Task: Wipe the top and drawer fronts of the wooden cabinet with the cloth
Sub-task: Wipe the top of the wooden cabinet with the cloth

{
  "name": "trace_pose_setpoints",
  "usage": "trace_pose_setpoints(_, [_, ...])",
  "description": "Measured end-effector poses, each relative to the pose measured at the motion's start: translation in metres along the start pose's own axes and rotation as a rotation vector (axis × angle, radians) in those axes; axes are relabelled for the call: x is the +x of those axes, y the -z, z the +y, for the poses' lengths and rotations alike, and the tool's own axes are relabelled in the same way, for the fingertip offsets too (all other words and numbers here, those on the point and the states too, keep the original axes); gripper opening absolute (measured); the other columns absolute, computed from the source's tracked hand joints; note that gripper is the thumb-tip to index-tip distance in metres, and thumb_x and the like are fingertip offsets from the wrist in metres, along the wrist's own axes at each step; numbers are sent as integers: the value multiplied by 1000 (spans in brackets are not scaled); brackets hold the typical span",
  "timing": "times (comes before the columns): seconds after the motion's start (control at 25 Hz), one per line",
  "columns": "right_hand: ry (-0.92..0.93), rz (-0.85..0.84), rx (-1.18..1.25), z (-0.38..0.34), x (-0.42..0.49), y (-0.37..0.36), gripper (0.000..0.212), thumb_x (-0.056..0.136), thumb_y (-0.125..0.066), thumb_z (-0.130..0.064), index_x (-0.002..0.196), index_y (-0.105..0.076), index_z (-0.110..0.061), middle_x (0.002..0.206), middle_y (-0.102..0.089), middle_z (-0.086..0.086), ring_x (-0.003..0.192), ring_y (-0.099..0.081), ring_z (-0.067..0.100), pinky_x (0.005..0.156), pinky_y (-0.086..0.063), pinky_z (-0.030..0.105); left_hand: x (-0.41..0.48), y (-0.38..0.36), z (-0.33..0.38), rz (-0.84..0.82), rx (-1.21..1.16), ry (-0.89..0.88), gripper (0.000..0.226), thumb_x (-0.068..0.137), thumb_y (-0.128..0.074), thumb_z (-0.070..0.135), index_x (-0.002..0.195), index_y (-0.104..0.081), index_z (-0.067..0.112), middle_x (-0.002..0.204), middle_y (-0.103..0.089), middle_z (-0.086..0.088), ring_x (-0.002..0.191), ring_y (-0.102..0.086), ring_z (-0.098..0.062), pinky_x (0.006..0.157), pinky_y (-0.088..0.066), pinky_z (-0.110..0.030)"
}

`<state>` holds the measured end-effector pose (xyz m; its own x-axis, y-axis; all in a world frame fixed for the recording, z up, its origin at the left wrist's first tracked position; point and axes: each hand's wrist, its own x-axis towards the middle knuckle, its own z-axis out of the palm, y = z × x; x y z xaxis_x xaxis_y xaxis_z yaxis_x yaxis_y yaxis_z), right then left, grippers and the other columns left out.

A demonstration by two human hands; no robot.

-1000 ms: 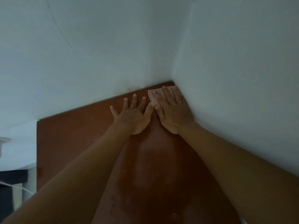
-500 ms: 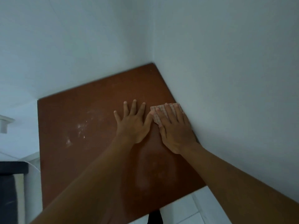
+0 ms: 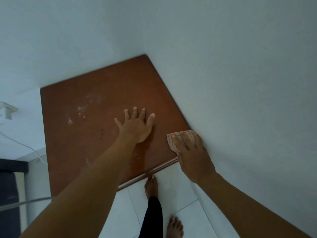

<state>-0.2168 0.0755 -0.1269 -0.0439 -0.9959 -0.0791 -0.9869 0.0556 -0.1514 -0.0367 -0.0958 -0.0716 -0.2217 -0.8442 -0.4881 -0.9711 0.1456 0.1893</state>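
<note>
No readable text, labels, brands or numbers anywhere in view. The checked pale cloth (image 3: pixel 181 140) carries only a red grid pattern, no lettering. The reddish-brown wooden cabinet top (image 3: pixel 106 103) is unmarked apart from whitish dust smears.

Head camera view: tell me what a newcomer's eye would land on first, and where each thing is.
The reddish-brown wooden cabinet top fills the middle, pushed into a corner of pale walls. The right hand presses a checked white-and-red cloth flat at the top's near right corner against the wall, while the left hand lies spread and flat mid-surface. Whitish dusty smears mark the top's left part.
</note>
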Motion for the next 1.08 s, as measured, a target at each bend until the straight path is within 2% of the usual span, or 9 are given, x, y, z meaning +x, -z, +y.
trace_pose_setpoints(0.08, [-27, 21, -3, 5, -17, 2, 69, 85, -73, -11, 150, -52, -19, 150, -56, 9, 130, -52, 50, 93, -60, 51, 0, 6, -1, -30, 3, 6, 80, 93, 0, 75, 162, -9, 36, 172, 3, 2, 157, 11, -33, 118, 8, -70])
trace_pose_setpoints(0.16, [17, -22, -31, 17, -37, -2, 59, 86, -67, -5, 143, -58, -16, 141, -62, 10, 110, -62, 41, 84, -63, 45, 0, 12, -1, -57, -2, -5, 80, 93, -1, 76, 162, -12, 37, 172, 1, 3, 157, 12, -31, 119, 9, -68])
trace_pose_setpoints(0.28, [91, -182, -55, 27, -75, 12, 47, 94, -38, -13, 138, -54, -20, 129, -65, 6, 103, -63, 28, 82, -59, 35, 0, 24, -16, -25, -33, -51, 80, 93, -3, 77, 161, -18, 39, 171, -8, 4, 157, 9, -29, 120, 6, -67])
trace_pose_setpoints(0.36, [-13, -32, 108, 17, -80, 33, 49, 90, -43, -21, 134, -65, -15, 123, -72, 7, 97, -69, 26, 74, -63, 32, 5, 32, -32, 21, -59, -59, 77, 95, -7, 75, 160, -20, 38, 171, -10, 4, 158, 7, -28, 121, 3, -65])
trace_pose_setpoints(0.48, [-11, 209, 327, -22, -8, 68, 53, 92, -45, -23, 142, -62, -14, 138, -66, 7, 118, -64, 25, 93, -59, 34, 19, 48, -61, 48, -84, -34, 74, 96, -11, 74, 160, -22, 39, 172, -7, 3, 158, 6, -27, 122, 0, -62])
trace_pose_setpoints(0.56, [8, 259, 381, -53, 66, 87, 56, 91, -47, -25, 146, -57, -17, 146, -60, 7, 128, -58, 26, 105, -51, 37, 35, 63, -78, 72, -106, -32, 74, 95, -12, 75, 160, -23, 39, 172, -7, 3, 158, 5, -27, 122, -1, -62])
trace_pose_setpoints(0.88, [67, 89, 349, -140, 337, 78, 59, 94, -51, -16, 153, -48, -22, 156, -49, 9, 136, -47, 37, 117, -39, 42, 122, 110, -138, 115, -124, -33, 72, 97, -14, 71, 160, -24, 37, 171, -9, 1, 158, 2, -28, 122, -3, -60])
trace_pose_setpoints(0.96, [77, 39, 271, -150, 374, 69, 57, 95, -49, -27, 152, -48, -26, 157, -48, 5, 140, -43, 34, 117, -38, 48, 140, 113, -151, 106, -83, -40, 70, 99, -14, 67, 160, -23, 34, 171, -10, 0, 158, -2, -28, 122, -4, -61])
trace_pose_setpoints(1.08, [89, -63, 149, -156, 408, 50, 52, 100, -35, -50, 147, -53, -33, 159, -45, -2, 151, -31, 30, 123, -19, 59, 154, 106, -165, 122, -8, -71, 62, 104, -14, 56, 161, -22, 32, 172, -8, 0, 158, -6, -25, 122, -4, -64])
